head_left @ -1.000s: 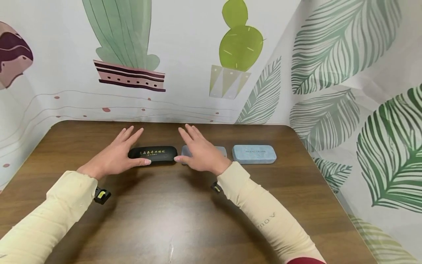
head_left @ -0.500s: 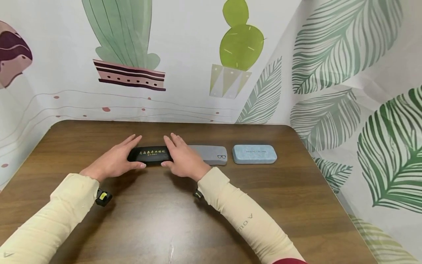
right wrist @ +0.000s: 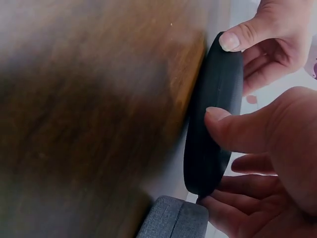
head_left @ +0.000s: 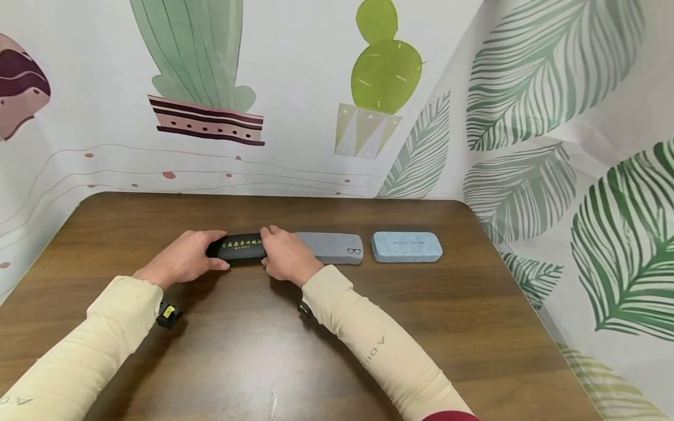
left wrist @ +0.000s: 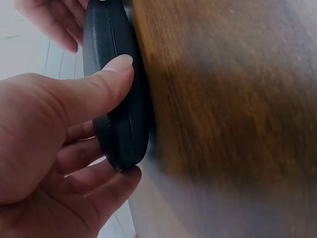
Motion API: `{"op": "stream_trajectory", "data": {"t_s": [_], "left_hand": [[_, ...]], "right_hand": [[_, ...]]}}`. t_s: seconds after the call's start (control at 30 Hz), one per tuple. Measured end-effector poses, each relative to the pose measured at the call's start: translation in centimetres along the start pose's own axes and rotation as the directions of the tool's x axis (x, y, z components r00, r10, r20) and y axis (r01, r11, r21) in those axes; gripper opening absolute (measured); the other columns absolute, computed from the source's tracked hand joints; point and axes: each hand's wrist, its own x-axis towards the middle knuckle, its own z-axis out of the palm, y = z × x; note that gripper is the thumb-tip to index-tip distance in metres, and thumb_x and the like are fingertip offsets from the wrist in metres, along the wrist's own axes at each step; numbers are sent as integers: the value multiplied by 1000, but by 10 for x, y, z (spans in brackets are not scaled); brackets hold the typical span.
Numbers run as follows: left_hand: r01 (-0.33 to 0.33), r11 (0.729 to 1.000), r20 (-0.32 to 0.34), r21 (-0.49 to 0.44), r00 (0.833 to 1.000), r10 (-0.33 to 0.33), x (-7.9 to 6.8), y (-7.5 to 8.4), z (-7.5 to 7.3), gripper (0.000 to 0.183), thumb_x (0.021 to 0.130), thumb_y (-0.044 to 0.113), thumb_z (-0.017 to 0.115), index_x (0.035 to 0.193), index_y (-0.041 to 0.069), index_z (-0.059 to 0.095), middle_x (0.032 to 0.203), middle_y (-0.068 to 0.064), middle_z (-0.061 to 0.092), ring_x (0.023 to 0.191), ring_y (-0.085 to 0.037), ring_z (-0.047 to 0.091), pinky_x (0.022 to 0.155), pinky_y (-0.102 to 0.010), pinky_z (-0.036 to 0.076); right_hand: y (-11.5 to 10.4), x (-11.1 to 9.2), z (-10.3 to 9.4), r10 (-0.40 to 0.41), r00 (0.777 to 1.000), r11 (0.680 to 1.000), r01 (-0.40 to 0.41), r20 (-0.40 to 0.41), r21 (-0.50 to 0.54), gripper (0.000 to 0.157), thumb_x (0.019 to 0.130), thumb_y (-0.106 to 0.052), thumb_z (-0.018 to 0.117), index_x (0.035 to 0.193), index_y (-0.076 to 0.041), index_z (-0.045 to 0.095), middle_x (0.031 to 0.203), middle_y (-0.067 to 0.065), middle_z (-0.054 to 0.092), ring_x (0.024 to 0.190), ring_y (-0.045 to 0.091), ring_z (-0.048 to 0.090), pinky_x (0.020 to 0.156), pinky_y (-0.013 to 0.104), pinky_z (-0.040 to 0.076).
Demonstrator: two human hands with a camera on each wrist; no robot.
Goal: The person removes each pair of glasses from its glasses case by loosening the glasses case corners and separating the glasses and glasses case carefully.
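Note:
A black glasses case (head_left: 243,248) with gold lettering lies lengthwise toward the back of the wooden table (head_left: 253,345). My left hand (head_left: 181,257) grips its left end, thumb on the near side and fingers round the far side. At the other end my right hand (head_left: 288,255) holds the case the same way, hiding that end in the head view. Both wrist views show the thumbs pressed on the seam side of the black case (left wrist: 131,124). Just right of it lies a grey glasses case (head_left: 337,247) with a small spectacles print, partly behind my right hand.
To the right of the grey case sits a light blue glasses case (head_left: 406,247) in the same row. A white wall covering (head_left: 300,117) printed with cacti and leaves stands right behind the table's back edge.
My right hand has moved left, from over the grey case to the black case's right end. Fingers of both hands have come down and curled round the black case, which stays about in place.

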Motion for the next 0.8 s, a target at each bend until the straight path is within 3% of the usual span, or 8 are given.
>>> {"op": "stream_trajectory", "data": {"t_s": [0.13,0.23,0.3,0.4,0.53,0.8], "left_hand": [[-4,1000,-1,19,1000,4,1,0,-1,76,85,23,87,143,-11,53,132,-34,64,109,-41,65,96,-57,51],[1,1000,9,32,1000,-1,1,1,-1,76,83,20,87,143,-11,53,131,-34,65,106,-39,65,93,-55,52],[4,999,16,38,1000,-5,2,1,-2,75,82,19,88,142,-11,54,129,-34,66,103,-37,65,91,-54,52],[-5,999,19,54,1000,4,3,-1,-3,75,79,19,90,139,-11,57,124,-32,69,97,-34,66,87,-51,53],[-49,995,14,92,999,47,7,0,-4,69,74,17,92,132,-9,64,114,-27,73,90,-29,66,83,-47,54],[-84,990,14,115,996,82,12,0,-7,64,71,18,93,126,-6,68,107,-21,75,86,-25,66,79,-44,54]], "right_hand": [[-1,4,1,-26,999,998,25,-25,-49,39,97,-21,70,132,-5,66,131,9,70,107,22,74,89,30,60],[-1,6,1,-47,998,997,44,-42,-55,20,93,-13,68,112,-8,71,107,5,72,83,18,70,72,28,58],[-1,7,1,-55,998,997,53,-36,-54,16,92,-9,66,107,-9,71,100,4,71,75,15,64,66,26,53],[-2,9,0,-62,998,996,61,-9,-59,19,92,-7,63,109,-9,70,100,5,70,73,14,59,64,25,51],[-1,12,0,-63,998,995,64,20,-74,23,91,-8,65,114,-9,69,103,5,71,77,16,64,65,27,54],[3,15,-2,-94,995,990,96,24,-105,14,89,-8,67,102,-11,68,98,4,72,82,19,70,72,30,58]]}}
